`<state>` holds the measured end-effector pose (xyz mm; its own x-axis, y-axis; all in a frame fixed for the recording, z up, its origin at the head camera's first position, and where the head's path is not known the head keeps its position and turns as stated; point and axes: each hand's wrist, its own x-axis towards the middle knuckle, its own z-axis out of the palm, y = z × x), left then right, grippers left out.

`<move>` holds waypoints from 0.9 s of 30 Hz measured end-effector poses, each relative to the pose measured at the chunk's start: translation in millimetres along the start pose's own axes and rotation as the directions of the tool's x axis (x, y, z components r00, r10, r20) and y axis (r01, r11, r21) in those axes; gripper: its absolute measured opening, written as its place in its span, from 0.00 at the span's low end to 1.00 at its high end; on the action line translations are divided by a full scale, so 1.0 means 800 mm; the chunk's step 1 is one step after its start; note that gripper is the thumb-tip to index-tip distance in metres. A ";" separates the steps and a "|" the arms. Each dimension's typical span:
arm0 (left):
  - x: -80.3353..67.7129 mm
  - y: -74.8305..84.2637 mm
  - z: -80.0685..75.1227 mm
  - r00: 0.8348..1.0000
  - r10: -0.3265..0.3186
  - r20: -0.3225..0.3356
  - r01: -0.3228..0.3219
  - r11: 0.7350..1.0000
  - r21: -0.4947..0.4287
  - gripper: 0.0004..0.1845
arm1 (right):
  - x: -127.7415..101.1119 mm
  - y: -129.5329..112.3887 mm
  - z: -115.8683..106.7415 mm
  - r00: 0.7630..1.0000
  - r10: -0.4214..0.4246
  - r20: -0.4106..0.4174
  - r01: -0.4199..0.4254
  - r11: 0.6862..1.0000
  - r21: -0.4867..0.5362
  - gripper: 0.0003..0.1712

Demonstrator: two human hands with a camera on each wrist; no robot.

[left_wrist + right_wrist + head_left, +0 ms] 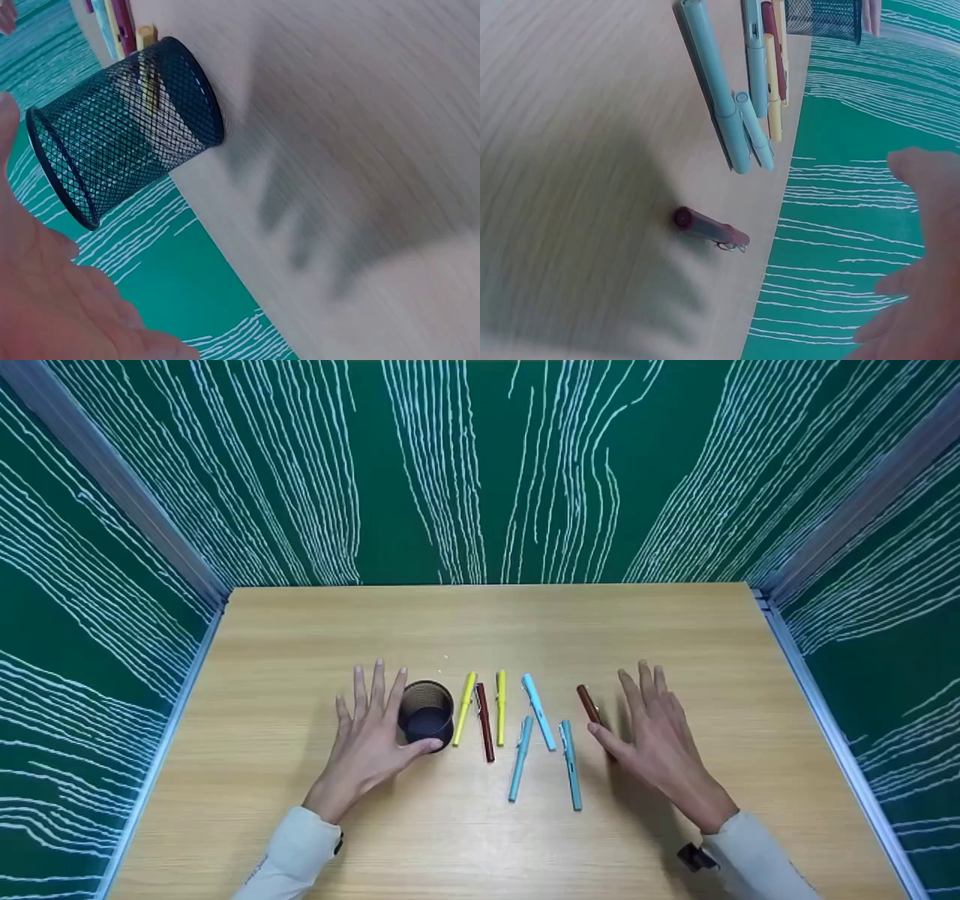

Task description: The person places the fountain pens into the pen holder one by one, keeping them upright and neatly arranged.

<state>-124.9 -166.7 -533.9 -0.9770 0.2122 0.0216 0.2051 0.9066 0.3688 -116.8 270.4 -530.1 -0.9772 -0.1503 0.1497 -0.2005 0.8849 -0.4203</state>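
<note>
A black wire-mesh pen cup (426, 696) stands upright on the table. My left hand (369, 741) hovers at its left side with fingers spread, the thumb overlapping the near rim in the head view. In the left wrist view a gap shows between that hand (67, 300) and the cup (124, 135). On the right, my right hand (661, 739) is held over the table, fingers extended and holding nothing. Its thumb overlaps the near end of a dark red pen (588, 702); the right wrist view shows this pen (711, 229) lying on the tabletop, apart from the hand (922, 262).
Between the hands lie two yellow pens (465, 709), another dark red pen (485, 723) and three blue pens (538, 712). They rest on a light wood table (480, 622). Green panels with white wavy lines (495, 472) enclose its back and sides.
</note>
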 end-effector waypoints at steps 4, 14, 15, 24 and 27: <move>0.000 0.002 0.002 1.000 0.019 -0.020 -0.020 0.999 -0.045 0.68 | 0.001 -0.001 0.005 0.997 -0.032 -0.068 0.034 0.999 0.020 0.54; 0.003 0.005 0.013 0.983 0.092 -0.156 -0.110 0.987 -0.115 0.65 | 0.000 -0.001 0.027 0.957 -0.134 -0.259 0.166 0.980 0.106 0.42; 0.003 0.005 0.015 0.981 0.096 -0.170 -0.119 0.985 -0.126 0.65 | -0.001 -0.001 0.030 0.953 -0.138 -0.271 0.175 0.977 0.118 0.41; 0.010 0.008 0.034 0.973 0.044 -0.226 -0.108 0.954 -0.280 0.62 | -0.007 -0.003 0.058 0.933 -0.127 -0.337 0.198 0.962 0.187 0.33; 0.008 0.009 0.042 0.974 0.002 -0.226 -0.089 0.922 -0.378 0.61 | -0.010 -0.005 0.067 0.943 -0.091 -0.320 0.167 0.961 0.221 0.32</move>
<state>-128.1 -146.7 -562.2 -0.9647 0.1262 0.2313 0.2539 0.6789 0.6889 -111.7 244.1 -577.7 -0.8812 -0.0807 0.4657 -0.3713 0.7278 -0.5766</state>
